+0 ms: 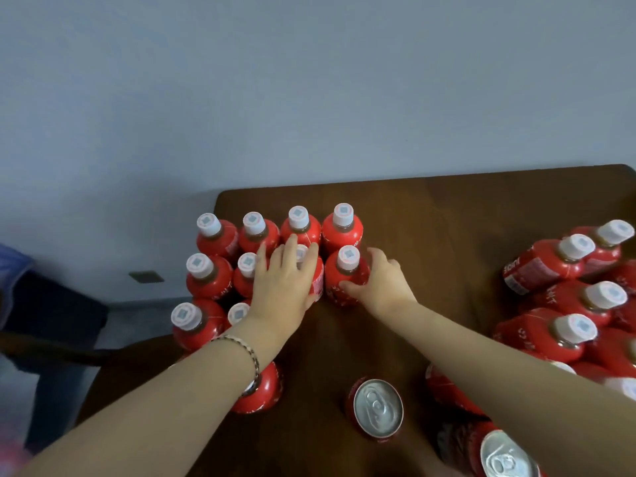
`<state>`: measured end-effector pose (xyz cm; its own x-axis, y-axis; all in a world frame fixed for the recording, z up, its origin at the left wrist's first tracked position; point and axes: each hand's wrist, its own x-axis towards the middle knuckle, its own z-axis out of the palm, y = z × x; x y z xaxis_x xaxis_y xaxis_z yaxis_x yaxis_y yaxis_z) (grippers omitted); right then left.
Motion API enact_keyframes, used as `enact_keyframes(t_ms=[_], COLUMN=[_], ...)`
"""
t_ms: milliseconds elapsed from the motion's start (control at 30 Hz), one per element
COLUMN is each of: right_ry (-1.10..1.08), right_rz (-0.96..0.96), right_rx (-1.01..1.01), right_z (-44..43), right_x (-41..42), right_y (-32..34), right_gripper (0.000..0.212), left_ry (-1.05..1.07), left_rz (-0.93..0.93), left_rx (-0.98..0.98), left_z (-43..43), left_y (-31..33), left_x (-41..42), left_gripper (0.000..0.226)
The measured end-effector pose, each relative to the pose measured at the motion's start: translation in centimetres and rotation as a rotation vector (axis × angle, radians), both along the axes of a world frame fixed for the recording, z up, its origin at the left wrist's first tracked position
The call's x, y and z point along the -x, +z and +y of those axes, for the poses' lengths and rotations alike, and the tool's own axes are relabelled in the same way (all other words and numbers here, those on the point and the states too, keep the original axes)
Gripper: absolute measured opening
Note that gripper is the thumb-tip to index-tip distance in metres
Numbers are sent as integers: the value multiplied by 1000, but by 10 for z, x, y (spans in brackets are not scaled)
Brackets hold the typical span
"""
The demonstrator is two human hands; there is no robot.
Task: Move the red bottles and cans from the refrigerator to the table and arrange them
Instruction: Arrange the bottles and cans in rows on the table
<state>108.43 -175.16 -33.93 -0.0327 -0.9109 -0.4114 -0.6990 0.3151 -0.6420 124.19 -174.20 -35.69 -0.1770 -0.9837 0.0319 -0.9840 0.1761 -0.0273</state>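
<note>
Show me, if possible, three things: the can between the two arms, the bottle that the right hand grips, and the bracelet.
Can (378, 406): head view, on its silver lid.
Bottle (348, 258): head view, on its white cap.
Bracelet (248, 349): head view, on its beaded band.

Both forearms extended forward. Left hand (285, 284) palm down, fingers straight, spread. Right hand (378, 280) curled round bottle (339, 277).
</note>
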Motion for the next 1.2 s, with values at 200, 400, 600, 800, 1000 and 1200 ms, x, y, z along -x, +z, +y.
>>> enact_keyframes(t_ms=[200,400,600,800,1000,1200], right_ry=[-76,-1,227,419,462,317], right_rz=[-142,-88,129,507,405,392], right_rx=[7,-120,-4,150,-2,59], right_z=[4,-1,26,78,133,140], right_x=[-9,-3,39,117,149,130], right_y=[-20,-21,19,55,45,30], right_gripper=[74,67,30,34,59,54], left_ry=[80,88,52,-182,-478,-436], left_rz=[-142,-148,41,490,177,197], left_rx=[-10,-49,15,-293,-832,-880], left_z=[1,2,28,100,157,189], left_y=[-4,-5,22,71,81,61], left_x=[1,2,27,85,128,137], left_gripper=[92,85,83,32,50,35])
